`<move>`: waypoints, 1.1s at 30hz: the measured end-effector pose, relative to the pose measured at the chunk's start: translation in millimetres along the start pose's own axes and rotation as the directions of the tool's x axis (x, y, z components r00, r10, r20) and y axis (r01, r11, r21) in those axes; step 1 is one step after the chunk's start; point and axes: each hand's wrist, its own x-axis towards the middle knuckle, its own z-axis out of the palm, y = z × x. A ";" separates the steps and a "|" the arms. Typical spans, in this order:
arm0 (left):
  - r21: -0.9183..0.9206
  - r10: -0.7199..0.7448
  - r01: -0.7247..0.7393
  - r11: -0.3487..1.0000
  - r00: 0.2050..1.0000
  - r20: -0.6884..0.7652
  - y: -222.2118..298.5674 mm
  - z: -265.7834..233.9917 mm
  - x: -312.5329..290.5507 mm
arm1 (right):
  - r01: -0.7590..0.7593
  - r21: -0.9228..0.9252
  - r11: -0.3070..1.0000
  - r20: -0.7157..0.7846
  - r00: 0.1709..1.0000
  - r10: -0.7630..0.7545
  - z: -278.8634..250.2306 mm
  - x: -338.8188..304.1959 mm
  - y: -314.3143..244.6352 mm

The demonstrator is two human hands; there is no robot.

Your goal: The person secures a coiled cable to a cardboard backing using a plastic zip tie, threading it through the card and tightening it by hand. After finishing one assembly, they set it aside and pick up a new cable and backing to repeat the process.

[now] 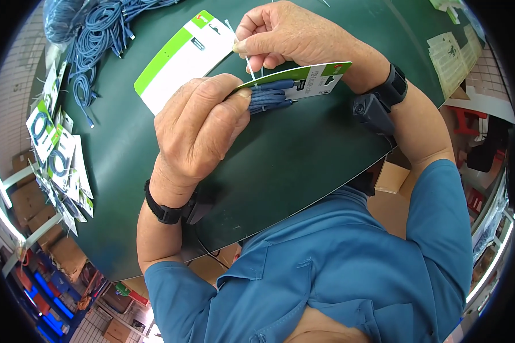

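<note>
My left hand (203, 123) is closed around a coiled blue cable (269, 97) and the edge of a green-and-white backing card (326, 74), keeping the coil against the card's printed face. Behind the card, my right hand (277, 37) pinches a thin white cable tie (247, 60) between thumb and fingertips. The tie runs down to the card's upper edge beside the coil; its lower part is hidden by the card and my left fingers. Another green-and-white card (180, 60) lies flat on the green table (257, 177), just beyond my left hand.
A heap of loose blue cables (100, 37) lies at the far left, next to a clear plastic bag (63, 20). Carded cables (60, 154) are piled along the left table edge. A printed paper sheet (449, 60) lies at the far right. The table's near edge curves before my body.
</note>
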 end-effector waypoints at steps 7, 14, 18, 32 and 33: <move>0.029 -0.020 0.019 0.999 1.000 0.014 1.1 -0.4 2.8 | 0.517 -0.340 0.786 0.267 0.854 -0.446 -0.8 -8.3 1.2; 0.094 -0.021 0.016 0.995 0.999 0.048 4.0 -4.5 8.5 | -0.137 0.168 0.976 0.159 0.981 0.110 -1.6 -11.1 -24.5; 0.069 -0.017 0.010 0.998 0.995 0.101 6.9 -5.3 12.9 | -0.095 0.092 0.991 0.249 0.966 0.069 -11.3 -4.8 -6.0; -0.039 -0.123 0.126 0.991 0.990 0.072 5.8 -7.6 10.5 | 0.126 -0.071 0.990 0.379 0.921 -0.090 -9.3 4.5 10.5; -0.070 -0.177 0.184 0.980 0.980 0.095 6.8 -10.8 12.2 | 0.144 -0.078 0.986 0.334 0.936 -0.111 -7.3 5.5 10.3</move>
